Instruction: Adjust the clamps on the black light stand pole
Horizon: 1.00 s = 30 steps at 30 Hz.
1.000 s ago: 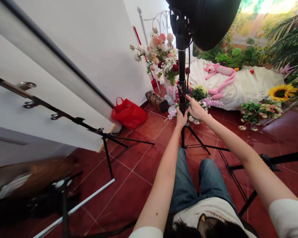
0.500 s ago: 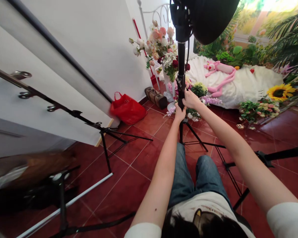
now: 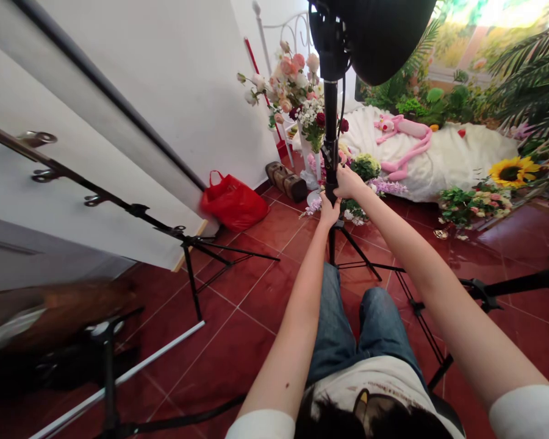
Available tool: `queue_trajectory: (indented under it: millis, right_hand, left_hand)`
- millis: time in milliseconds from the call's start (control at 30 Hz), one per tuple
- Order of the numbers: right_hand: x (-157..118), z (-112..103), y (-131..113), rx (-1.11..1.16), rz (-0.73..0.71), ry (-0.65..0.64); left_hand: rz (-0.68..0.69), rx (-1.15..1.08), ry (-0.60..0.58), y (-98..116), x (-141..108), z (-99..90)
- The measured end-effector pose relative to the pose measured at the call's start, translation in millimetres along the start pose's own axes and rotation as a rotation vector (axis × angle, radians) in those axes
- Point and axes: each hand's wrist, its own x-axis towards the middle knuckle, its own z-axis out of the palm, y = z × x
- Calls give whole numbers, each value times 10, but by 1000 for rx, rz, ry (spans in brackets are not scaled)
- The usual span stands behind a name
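A black light stand (image 3: 330, 113) rises upright in front of me, its tripod legs spread on the floor. At its top sits a studio lamp with a large black reflector (image 3: 387, 39), partly cut off by the frame's upper edge. Low on the pole, my left hand (image 3: 330, 208) is closed around it. My right hand (image 3: 348, 183) grips the same pole slightly higher, on the right side, just below a clamp knob (image 3: 328, 152). Parts of the fingers on both hands are hidden behind the pole. A thin cable hangs beside the upper pole.
Left of the pole are a red bag (image 3: 235, 202), a brown case (image 3: 286, 182) and a backdrop stand (image 3: 192, 241). Artificial flowers (image 3: 293, 79) stand behind it. A pink plush toy (image 3: 405, 143) lies on a white-covered bed (image 3: 462, 158). More stand legs (image 3: 485, 294) reach in from the right.
The whole view has shifted very slightly, with everything a few pixels further left. Both hands keep their hold on the light stand.
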Motion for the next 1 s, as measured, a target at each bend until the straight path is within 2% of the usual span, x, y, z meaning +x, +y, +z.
queue_trajectory:
  millis: [100, 267, 333, 400, 467, 567, 667, 733, 767, 867, 933, 1000]
  right_hand:
    - [-8, -29, -29, -36, 65, -62]
    - [-41, -25, -110, 16, 39, -93]
    - [-151, 7, -165, 47, 78, -73]
    - [-372, 44, -223, 119, 95, 6]
    - [-720, 77, -267, 261, 52, 83]
    - [-1445, 85, -278, 512, 35, 57]
    - [-2280, -17, -220, 645, 165, 26]
    - [-2808, -162, -144, 707, 277, 5]
    - [-3050, -253, -99, 710, 349, 34]
    - [-3678, -559, 43, 729, 560, 184]
    - [-4024, -769, 106, 748, 675, 297]
    - [-4317, -970, 126, 755, 759, 421]
  left_hand:
    - [7, 17, -5, -4, 5, -1]
    - [-39, 69, -24, -12, 41, -15]
    - [-73, 73, -45, 2, 50, -28]
    - [-94, 73, -70, 38, 42, -49]
    - [-120, 111, -77, 96, 17, -73]
    - [-178, 220, -72, 202, -24, -104]
    - [-213, 241, -75, 294, -36, -132]
    - [-238, 265, -74, 335, -50, -141]
    - [-248, 306, -64, 350, -70, -135]
    - [-242, 469, 52, 366, -213, -39]
    - [-230, 505, 189, 356, -372, 110]
    - [-288, 491, 304, 333, -548, 320]
